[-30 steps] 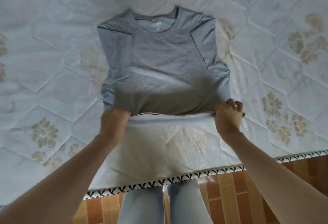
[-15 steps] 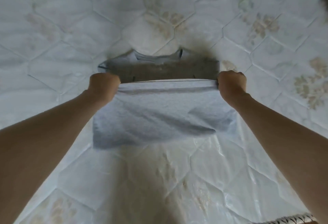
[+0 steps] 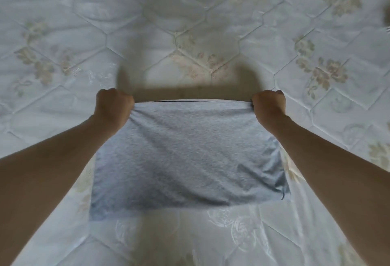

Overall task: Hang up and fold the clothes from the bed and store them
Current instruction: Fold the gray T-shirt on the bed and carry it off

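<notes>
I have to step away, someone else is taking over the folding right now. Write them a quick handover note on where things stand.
Left hand: grip closed on the far left corner of the grey shirt.
Right hand: grip closed on the far right corner.
The shirt lies on the mattress, its far edge lifted and stretched between both hands.
Done: shirt folded in half.
Left: lay the edge down, finish folding, store it. No other clothes in view.

Grey T-shirt (image 3: 185, 156): heathered knit, folded into a rectangle, lying on the mattress (image 3: 63, 88). I grip its far edge at both corners; that edge is stretched taut and straight, lifted off the mattress.
</notes>
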A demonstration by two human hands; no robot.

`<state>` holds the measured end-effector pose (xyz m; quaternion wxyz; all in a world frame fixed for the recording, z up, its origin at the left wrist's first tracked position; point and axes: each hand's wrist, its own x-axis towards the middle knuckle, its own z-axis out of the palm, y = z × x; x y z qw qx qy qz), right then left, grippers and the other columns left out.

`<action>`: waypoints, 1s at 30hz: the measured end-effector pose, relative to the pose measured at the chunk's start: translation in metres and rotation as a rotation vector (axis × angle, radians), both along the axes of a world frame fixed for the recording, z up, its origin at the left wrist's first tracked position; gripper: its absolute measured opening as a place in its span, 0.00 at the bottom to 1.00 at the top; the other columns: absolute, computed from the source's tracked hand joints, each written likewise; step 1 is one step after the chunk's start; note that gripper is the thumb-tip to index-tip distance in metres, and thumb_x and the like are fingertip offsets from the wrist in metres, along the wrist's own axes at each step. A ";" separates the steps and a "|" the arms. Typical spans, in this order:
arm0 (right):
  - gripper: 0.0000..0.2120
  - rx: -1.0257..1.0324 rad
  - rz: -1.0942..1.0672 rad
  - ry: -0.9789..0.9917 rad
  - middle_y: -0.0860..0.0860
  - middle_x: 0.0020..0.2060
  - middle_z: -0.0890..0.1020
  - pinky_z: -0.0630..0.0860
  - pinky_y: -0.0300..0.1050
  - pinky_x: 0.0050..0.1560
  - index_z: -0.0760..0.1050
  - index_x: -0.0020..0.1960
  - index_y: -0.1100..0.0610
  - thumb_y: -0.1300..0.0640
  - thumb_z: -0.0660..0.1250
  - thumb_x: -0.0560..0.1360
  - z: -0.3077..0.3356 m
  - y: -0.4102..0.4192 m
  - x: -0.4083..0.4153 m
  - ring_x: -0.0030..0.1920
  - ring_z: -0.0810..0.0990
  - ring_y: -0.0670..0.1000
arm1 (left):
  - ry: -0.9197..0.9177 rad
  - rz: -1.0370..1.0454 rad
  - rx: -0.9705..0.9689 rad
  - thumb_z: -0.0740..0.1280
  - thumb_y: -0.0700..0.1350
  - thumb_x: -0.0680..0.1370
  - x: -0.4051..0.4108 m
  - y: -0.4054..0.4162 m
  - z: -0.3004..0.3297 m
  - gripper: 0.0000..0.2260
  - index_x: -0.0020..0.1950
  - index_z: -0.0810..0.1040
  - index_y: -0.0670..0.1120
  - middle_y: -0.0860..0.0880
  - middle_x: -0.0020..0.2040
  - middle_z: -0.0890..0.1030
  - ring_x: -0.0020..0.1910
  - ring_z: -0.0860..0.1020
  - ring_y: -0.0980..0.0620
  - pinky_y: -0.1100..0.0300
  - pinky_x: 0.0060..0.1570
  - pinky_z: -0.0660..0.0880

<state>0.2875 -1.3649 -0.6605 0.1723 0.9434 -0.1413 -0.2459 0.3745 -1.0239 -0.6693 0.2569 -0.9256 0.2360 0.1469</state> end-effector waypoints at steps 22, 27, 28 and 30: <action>0.18 0.606 0.364 -0.511 0.55 0.45 0.79 0.73 0.53 0.49 0.77 0.48 0.60 0.44 0.65 0.75 -0.062 0.063 0.008 0.46 0.78 0.58 | -0.125 -0.241 -0.848 0.74 0.42 0.72 -0.030 -0.051 -0.064 0.07 0.47 0.81 0.42 0.44 0.45 0.79 0.41 0.78 0.41 0.50 0.42 0.74; 0.22 0.561 0.284 -0.441 0.55 0.44 0.79 0.68 0.52 0.52 0.76 0.47 0.59 0.39 0.65 0.75 -0.060 0.049 0.015 0.49 0.77 0.58 | 0.018 -0.004 -0.881 0.77 0.46 0.70 -0.018 -0.058 -0.056 0.12 0.45 0.80 0.40 0.42 0.42 0.79 0.44 0.77 0.39 0.49 0.47 0.70; 0.21 0.575 0.280 -0.430 0.55 0.45 0.80 0.66 0.51 0.53 0.75 0.47 0.59 0.40 0.64 0.76 -0.059 0.047 0.015 0.49 0.76 0.58 | 0.033 0.043 -0.906 0.76 0.47 0.71 -0.016 -0.058 -0.056 0.12 0.45 0.79 0.39 0.42 0.43 0.79 0.46 0.76 0.40 0.50 0.48 0.69; 0.17 0.622 0.287 -0.436 0.55 0.44 0.80 0.63 0.49 0.52 0.74 0.47 0.59 0.44 0.63 0.79 -0.057 0.043 0.018 0.49 0.76 0.58 | 0.038 0.096 -0.970 0.75 0.46 0.72 -0.014 -0.056 -0.056 0.11 0.45 0.79 0.40 0.43 0.43 0.80 0.47 0.75 0.41 0.53 0.48 0.65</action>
